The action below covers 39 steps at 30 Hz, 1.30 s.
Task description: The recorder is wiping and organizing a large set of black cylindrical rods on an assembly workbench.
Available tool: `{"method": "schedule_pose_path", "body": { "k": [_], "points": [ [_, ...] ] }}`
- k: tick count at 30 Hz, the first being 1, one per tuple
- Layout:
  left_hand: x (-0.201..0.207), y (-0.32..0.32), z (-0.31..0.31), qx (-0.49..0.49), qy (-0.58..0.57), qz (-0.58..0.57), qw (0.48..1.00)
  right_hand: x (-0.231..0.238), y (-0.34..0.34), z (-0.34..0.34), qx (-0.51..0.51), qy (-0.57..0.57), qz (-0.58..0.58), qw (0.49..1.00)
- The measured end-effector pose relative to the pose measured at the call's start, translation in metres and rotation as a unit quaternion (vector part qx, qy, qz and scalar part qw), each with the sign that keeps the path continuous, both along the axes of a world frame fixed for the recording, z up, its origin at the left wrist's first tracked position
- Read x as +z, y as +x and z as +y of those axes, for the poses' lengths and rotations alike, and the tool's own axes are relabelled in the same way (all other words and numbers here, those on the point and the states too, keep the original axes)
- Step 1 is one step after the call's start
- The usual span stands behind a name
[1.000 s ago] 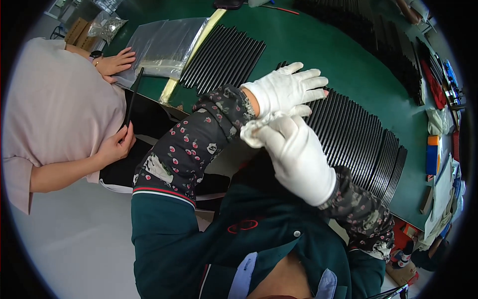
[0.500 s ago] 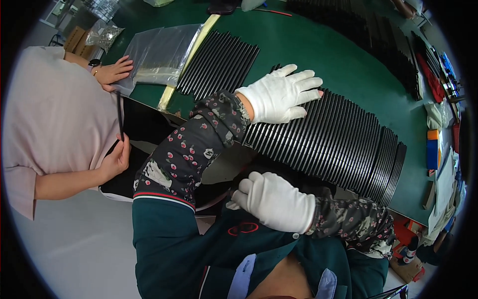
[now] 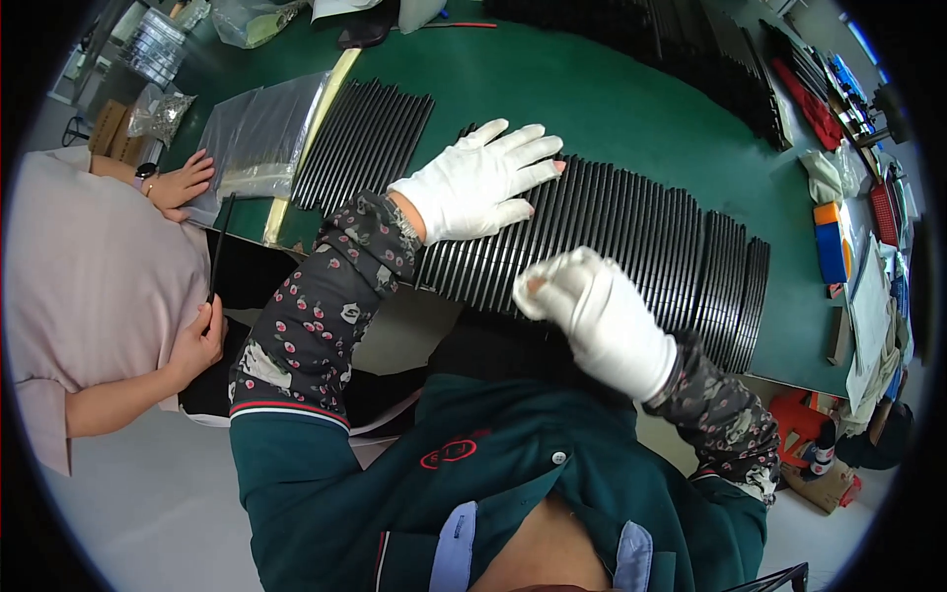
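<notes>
A long row of thin black rods (image 3: 631, 247) lies side by side along the near edge of the green table. My left hand (image 3: 483, 183), in a white glove, rests flat on the left part of this row with its fingers spread. My right hand (image 3: 602, 316), also white-gloved, is over the row's near ends with its fingers curled into a pinch. Whatever its fingertips hold, if anything, is hidden. Further left lies a smaller group of similar black rods (image 3: 365, 143).
Clear plastic bags (image 3: 261, 128) lie beside a pale yellow strip (image 3: 321, 113) at left. A co-worker's hand (image 3: 184, 185) rests by the bags; their other hand (image 3: 200, 340) holds a black rod. More black parts (image 3: 631, 35) are piled at the far side. An orange-and-blue block (image 3: 831, 242) stands right.
My right hand has risen from near my chest to the rods' near ends. My left hand stays spread on the row. The whole view has shifted, moving the scene leftward.
</notes>
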State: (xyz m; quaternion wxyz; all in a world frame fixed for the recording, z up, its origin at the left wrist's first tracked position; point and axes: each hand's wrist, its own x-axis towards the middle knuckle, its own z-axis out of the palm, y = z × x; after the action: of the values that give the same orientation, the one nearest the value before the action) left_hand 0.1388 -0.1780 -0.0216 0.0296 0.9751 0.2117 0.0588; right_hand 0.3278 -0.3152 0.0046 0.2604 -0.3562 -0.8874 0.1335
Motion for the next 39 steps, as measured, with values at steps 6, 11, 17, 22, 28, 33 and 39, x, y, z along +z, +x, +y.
{"method": "schedule_pose_path", "body": {
  "k": [6,11,17,22,28,33,39],
  "points": [
    [0.001,-0.004,-0.002,-0.012,0.012,0.008,1.000,0.018,0.019,-0.040,0.167,-0.219,0.079,0.958],
    [0.017,0.037,-0.010,-0.076,0.004,-0.051,0.996,0.034,0.059,-0.008,-0.123,-0.018,0.045,0.991],
    [-0.007,0.075,-0.021,-0.113,0.022,-0.042,0.992,0.008,0.037,-0.046,0.185,-0.160,-0.060,0.968],
    [0.000,0.073,-0.021,-0.099,0.013,0.000,0.995,0.019,0.054,-0.014,0.013,-0.105,0.043,0.993],
    [0.006,0.076,-0.023,-0.100,0.005,0.015,0.995,-0.001,0.049,-0.062,0.225,-0.164,-0.013,0.960],
    [0.004,0.071,-0.021,-0.112,0.030,0.007,0.993,0.012,0.078,-0.018,-0.134,0.005,-0.003,0.991],
    [0.006,0.073,-0.022,-0.107,0.050,0.039,0.992,0.023,0.076,-0.078,0.159,-0.227,0.006,0.961]
  ]
}}
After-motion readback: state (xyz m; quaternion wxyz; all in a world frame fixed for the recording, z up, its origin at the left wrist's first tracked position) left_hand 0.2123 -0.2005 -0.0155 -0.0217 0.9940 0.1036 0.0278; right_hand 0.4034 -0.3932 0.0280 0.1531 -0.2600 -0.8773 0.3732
